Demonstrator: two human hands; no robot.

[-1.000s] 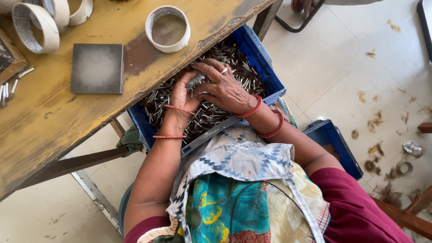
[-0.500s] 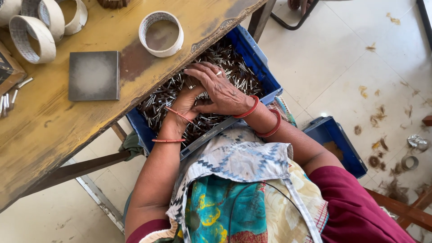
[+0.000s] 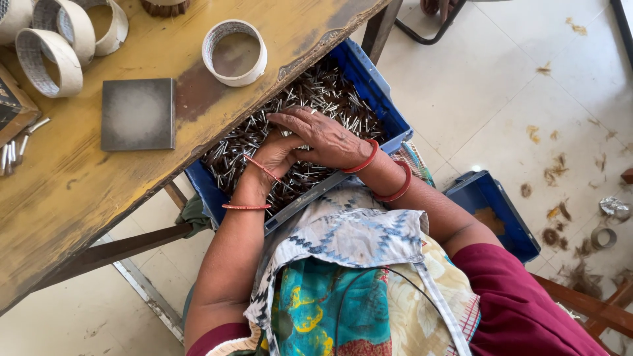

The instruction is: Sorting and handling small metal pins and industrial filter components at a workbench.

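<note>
Both hands dig into a blue crate (image 3: 389, 109) of thin metal pins (image 3: 316, 92) under the desk's (image 3: 79, 191) near edge. The left hand (image 3: 277, 155) curls loosely around pins. The right hand (image 3: 323, 135) lies over it, fingers spread; whether it grips any cannot be told.

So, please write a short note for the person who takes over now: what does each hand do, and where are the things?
Left hand: in the blue crate, palm on the small metal pins, partly under the right hand.
Right hand: lies flat over the left, fingers spread on the pins. Whether either hand grips pins cannot be seen.
The crate sits on the lap, half under the table edge.
On the table: a grey square plate, a tape ring near the crate, more rings at the far left.
Done: no pins lie on the plate.
Left: the crate is full of pins.
</note>
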